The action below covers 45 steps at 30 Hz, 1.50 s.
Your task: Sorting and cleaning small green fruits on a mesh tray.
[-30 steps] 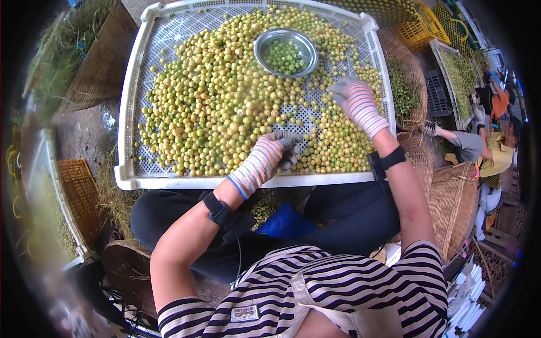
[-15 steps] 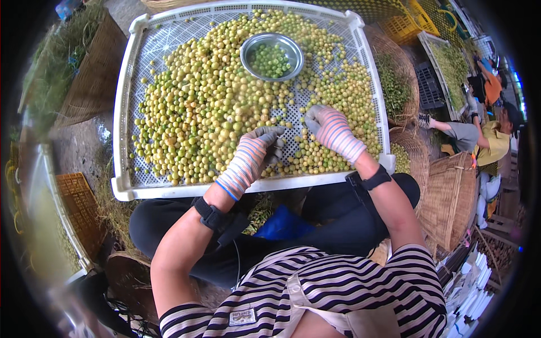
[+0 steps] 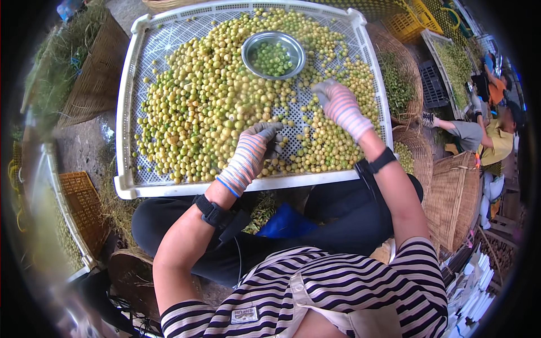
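A white perforated tray [image 3: 127,129] holds a wide spread of small round yellow-green fruits [image 3: 191,118]. Among them, near the far side, sits a metal bowl [image 3: 301,56] with greener fruits [image 3: 271,59] in it. My left hand [image 3: 253,149], in a striped glove with grey fingers, is low over the front middle of the tray, its fingers curled inward. Whatever lies within them is hidden. My right hand [image 3: 342,107], gloved the same way, hovers over the fruits to the right, below the bowl's right side. Its fingers are drawn together, and their tips hide any contents.
Woven baskets [image 3: 451,197] stand to the right, one holding green fruits [image 3: 394,84]. An orange crate [image 3: 84,205] and a tall basket of stems [image 3: 93,73] are at left. A yellow crate [image 3: 414,22] is at far right. Another person [image 3: 496,143] sits farther right.
My right hand has moved up and slightly right, away from my left hand and closer to the bowl. My left hand has stayed nearly in place.
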Available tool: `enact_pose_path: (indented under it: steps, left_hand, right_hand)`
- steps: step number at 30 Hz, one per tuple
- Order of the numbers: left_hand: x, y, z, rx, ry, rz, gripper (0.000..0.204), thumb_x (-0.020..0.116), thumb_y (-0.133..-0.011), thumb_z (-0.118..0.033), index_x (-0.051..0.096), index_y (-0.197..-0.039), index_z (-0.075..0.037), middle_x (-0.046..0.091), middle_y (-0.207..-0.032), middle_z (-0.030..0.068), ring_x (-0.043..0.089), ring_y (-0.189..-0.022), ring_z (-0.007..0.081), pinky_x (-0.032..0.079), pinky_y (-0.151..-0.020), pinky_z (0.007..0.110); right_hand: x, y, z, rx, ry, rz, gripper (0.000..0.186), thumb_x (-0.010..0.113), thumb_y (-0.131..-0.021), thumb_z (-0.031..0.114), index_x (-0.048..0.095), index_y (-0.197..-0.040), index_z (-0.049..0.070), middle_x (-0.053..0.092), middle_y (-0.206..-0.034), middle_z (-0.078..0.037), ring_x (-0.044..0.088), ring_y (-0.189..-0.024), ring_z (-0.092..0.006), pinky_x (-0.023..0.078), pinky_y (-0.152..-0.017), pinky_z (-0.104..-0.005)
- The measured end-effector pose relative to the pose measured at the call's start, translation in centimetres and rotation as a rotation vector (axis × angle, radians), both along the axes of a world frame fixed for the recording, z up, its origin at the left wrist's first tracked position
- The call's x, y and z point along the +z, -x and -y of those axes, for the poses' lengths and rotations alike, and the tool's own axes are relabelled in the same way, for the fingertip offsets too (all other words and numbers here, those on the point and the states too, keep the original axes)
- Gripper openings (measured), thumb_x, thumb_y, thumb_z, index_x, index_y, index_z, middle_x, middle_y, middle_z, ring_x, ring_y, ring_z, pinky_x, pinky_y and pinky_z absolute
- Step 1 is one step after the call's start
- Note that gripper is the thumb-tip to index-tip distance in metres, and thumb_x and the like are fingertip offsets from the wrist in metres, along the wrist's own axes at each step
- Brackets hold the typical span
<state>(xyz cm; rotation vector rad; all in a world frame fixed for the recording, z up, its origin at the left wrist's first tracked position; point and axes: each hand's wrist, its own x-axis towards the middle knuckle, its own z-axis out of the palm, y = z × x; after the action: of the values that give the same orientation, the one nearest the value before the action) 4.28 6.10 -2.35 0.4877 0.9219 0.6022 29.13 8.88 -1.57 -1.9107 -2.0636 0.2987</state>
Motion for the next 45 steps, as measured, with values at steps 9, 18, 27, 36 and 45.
enact_pose_path:
  steps: [9,18,27,36,45]
  left_hand:
    - [0.2,-0.3,1.0,-0.055,0.016,-0.032,0.018,0.054,-0.091,-0.014,0.062,-0.104,-0.003,0.060,-0.074,0.0018,0.053,-0.057,0.0117,0.045,-0.051,0.022]
    - [-0.2,0.1,0.6,-0.061,0.074,0.044,0.020,0.052,-0.093,-0.016,0.060,-0.105,-0.003,0.059,-0.075,0.0035,0.054,-0.057,0.0133,0.046,-0.050,0.024]
    - [-0.3,-0.8,0.1,-0.061,0.126,0.143,0.023,0.051,-0.093,-0.020,0.058,-0.105,-0.003,0.059,-0.078,0.0032,0.053,-0.060,0.0128,0.043,-0.052,0.024]
    - [-0.9,-0.5,1.1,-0.124,0.082,0.051,0.020,0.055,-0.091,-0.020,0.062,-0.101,-0.004,0.061,-0.077,0.0026,0.056,-0.061,0.0140,0.045,-0.052,0.025]
    - [-0.9,-0.5,0.6,-0.149,0.068,0.064,0.028,0.053,-0.092,-0.027,0.059,-0.107,-0.004,0.062,-0.083,0.0037,0.057,-0.068,0.0143,0.044,-0.055,0.026]
  right_hand:
    - [-1.2,-1.5,-7.7,-0.123,0.278,0.329,0.022,0.061,-0.076,0.020,0.067,-0.096,0.011,0.065,-0.095,-0.015,0.062,-0.092,-0.0318,0.049,-0.081,-0.0412]
    - [0.0,-3.9,-4.5,-0.241,0.515,-0.738,0.028,0.063,-0.084,0.025,0.065,-0.102,0.004,0.064,-0.085,-0.003,0.059,-0.073,-0.0126,0.047,-0.067,-0.0265]
    - [-3.1,-6.0,-5.8,-0.115,0.075,-0.326,0.019,0.055,-0.084,0.015,0.069,-0.097,0.011,0.067,-0.080,-0.011,0.064,-0.077,-0.0200,0.050,-0.073,-0.0328]
    - [-1.3,-3.2,-11.4,-0.173,0.242,0.362,0.023,0.060,-0.079,0.019,0.066,-0.100,0.013,0.065,-0.099,-0.013,0.061,-0.094,-0.0322,0.049,-0.082,-0.0426]
    - [1.7,-1.9,-8.1,-0.124,0.296,0.222,0.025,0.061,-0.074,0.032,0.068,-0.083,0.010,0.067,-0.082,-0.012,0.065,-0.078,-0.0277,0.050,-0.075,-0.0371]
